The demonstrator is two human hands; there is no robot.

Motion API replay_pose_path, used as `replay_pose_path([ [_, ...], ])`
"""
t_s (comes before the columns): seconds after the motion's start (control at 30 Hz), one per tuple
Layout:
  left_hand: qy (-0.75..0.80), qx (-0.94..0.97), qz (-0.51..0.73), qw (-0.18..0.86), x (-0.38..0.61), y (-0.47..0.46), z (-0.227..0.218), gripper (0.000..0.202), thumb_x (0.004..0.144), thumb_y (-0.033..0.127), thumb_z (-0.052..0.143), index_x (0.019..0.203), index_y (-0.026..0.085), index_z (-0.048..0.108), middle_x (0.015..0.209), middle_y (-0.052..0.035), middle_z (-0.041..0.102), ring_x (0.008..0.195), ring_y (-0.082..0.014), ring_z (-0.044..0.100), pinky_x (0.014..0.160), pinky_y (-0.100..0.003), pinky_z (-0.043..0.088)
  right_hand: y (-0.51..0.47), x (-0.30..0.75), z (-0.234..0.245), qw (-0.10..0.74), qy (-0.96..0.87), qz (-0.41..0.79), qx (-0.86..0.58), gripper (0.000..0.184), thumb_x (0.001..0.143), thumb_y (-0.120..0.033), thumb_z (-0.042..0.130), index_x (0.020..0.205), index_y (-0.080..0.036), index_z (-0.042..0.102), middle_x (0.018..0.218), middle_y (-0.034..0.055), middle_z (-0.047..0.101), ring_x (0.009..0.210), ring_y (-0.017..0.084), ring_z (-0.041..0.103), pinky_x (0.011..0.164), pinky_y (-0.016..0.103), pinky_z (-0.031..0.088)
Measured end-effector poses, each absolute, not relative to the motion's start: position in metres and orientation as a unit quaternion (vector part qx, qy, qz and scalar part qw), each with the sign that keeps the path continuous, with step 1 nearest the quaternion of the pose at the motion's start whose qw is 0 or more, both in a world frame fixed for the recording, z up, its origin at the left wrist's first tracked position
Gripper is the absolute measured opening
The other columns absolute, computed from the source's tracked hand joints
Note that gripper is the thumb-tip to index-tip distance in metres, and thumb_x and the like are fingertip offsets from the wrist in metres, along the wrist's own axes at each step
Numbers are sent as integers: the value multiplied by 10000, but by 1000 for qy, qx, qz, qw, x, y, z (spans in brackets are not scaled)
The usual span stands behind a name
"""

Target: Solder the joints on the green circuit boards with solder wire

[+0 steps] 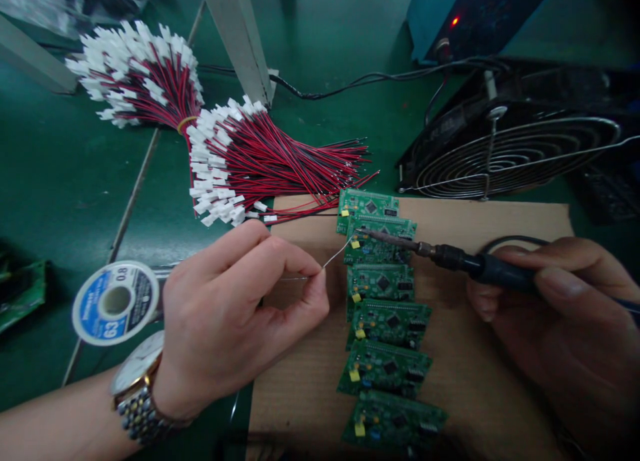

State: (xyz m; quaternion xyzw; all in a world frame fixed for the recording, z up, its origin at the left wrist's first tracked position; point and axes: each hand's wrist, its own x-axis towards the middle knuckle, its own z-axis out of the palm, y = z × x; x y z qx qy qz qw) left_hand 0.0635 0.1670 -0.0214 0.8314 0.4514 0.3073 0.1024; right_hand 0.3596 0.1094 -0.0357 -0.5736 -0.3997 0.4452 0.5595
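Note:
Between thumb and forefinger, my left hand (245, 308) pinches a thin solder wire (337, 253). The wire's free end reaches the left part of a green circuit board (383, 241), second from the top of a column. My right hand (565, 301) grips a soldering iron (480, 264) by its dark handle. Its tip meets or nearly meets the wire end at that board; exact contact is too small to tell. Several similar boards (393, 321), each with a yellow part, lie overlapping below. A solder spool (116, 302) with a blue and white label is left of my left hand.
The boards rest on a brown cardboard sheet (300, 381). Bundles of red and black wires (295, 154) with white connectors lie at the upper left. A black fan (510, 148) and a blue box (480, 21) with a red light stand at the upper right. A grey post (240, 41) rises behind.

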Motion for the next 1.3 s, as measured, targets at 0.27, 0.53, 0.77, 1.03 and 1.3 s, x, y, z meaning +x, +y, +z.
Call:
replay_pose_path([
  [0.27,460,829,301,106,65,166,-20,115,920,183,718,817,229,695,703,11,520,584,-126,465,519,-339,317,109,359,-36,557,-411,446,-567,65,905,-266,729,914,-279,792,808,6,704,625,176,618,572,347,512],
  [0.53,434,841,311,82,63,164,-18,118,901,166,754,830,237,693,691,29,525,567,-114,462,505,-321,330,110,364,-40,567,-405,445,-562,79,926,-271,703,915,-280,781,794,2,700,636,182,613,544,331,508],
  [0.77,458,829,305,97,64,165,-20,135,927,179,710,808,240,685,696,13,525,577,-130,471,510,-347,331,106,361,-39,560,-416,446,-561,78,918,-258,716,944,-269,789,860,8,716,656,182,632,535,335,524],
  [1.03,451,833,309,87,65,169,-21,120,919,185,727,809,229,708,698,21,527,547,-119,440,496,-328,301,108,363,-41,557,-433,435,-559,59,922,-267,713,930,-265,772,796,5,696,626,183,632,546,329,514],
  [1.3,452,832,308,88,66,169,-22,132,921,166,728,810,231,699,689,26,511,558,-120,452,503,-326,308,106,361,-40,550,-428,440,-566,77,904,-279,759,974,-257,783,864,24,740,637,183,656,558,315,535],
])
